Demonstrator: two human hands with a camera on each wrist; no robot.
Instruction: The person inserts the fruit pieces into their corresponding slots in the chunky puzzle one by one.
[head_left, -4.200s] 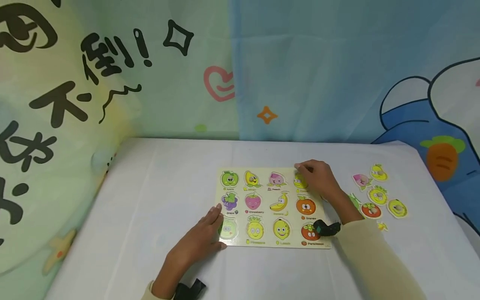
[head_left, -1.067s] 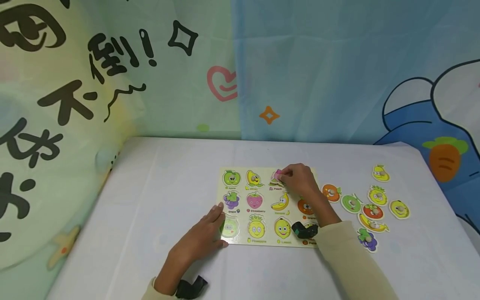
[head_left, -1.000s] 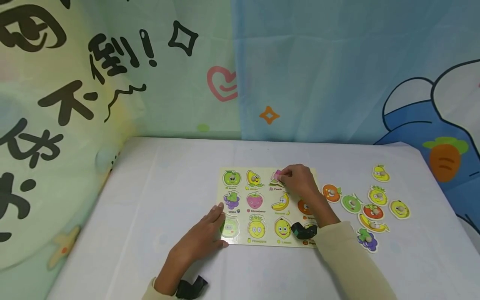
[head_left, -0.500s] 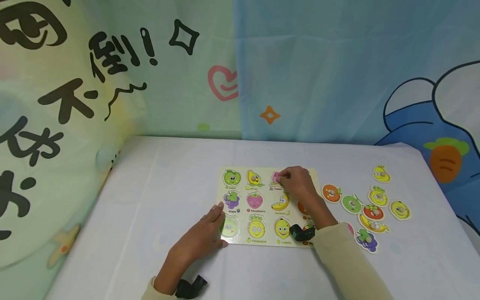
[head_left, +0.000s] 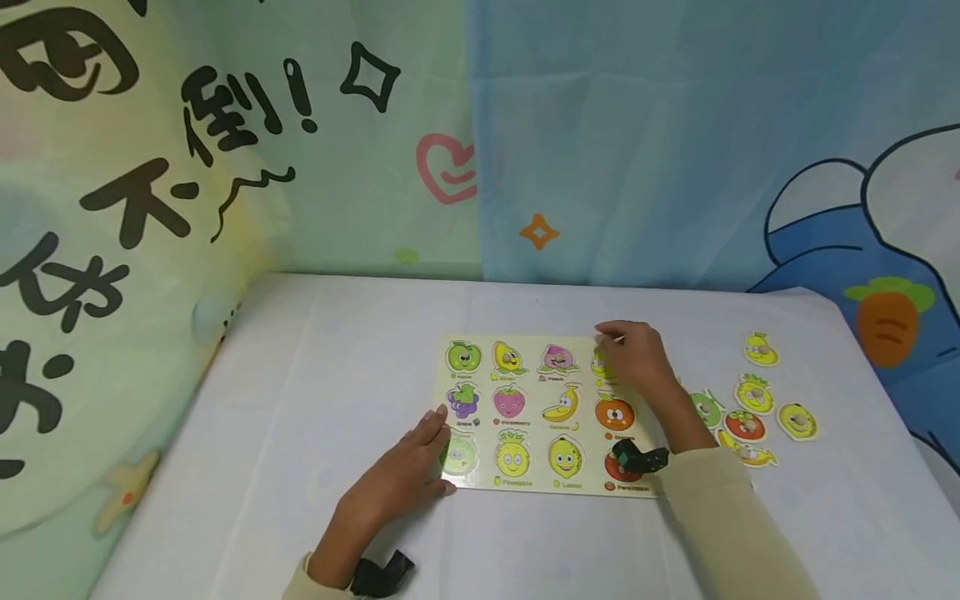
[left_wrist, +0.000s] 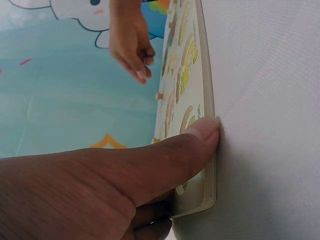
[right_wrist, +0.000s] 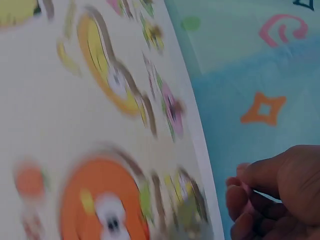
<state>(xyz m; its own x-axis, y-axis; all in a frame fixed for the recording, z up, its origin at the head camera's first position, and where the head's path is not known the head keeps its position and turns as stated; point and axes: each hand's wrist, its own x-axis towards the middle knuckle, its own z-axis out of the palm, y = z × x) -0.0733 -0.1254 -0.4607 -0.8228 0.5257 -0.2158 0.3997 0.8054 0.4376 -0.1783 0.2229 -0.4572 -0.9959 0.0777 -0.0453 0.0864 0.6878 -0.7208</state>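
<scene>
In the head view, two grips, left (head_left: 401,462) and right (head_left: 639,357), are seen at one pale yellow board (head_left: 486,442), where twelve fruit pictures (head_left: 510,402) are laid out in three rows of four. Right of the right grip, at least six loose pieces are counted on the white worktop (head_left: 300,417): one pear-like piece (head_left: 762,350), one pineapple piece (head_left: 754,394), one lemon piece (head_left: 798,422), one red piece (head_left: 746,426), one green piece (head_left: 703,407) and one banana piece (head_left: 752,452). The peach piece (head_left: 557,359), pinched by the right grip a second ago, has been left on the board, just left of that grip, which has been moved rightward. The loose grape and orange are now hidden by the arm (head_left: 686,417). The board's lower left corner is touched by the left grip, fingers extended. In the left wrist view, its thumb is rested on the board's edge; the right grip is seen raised, released and loosely curled. In the right wrist view, the peach is shown blurred, pink, green-leaved and knobbed.
</scene>
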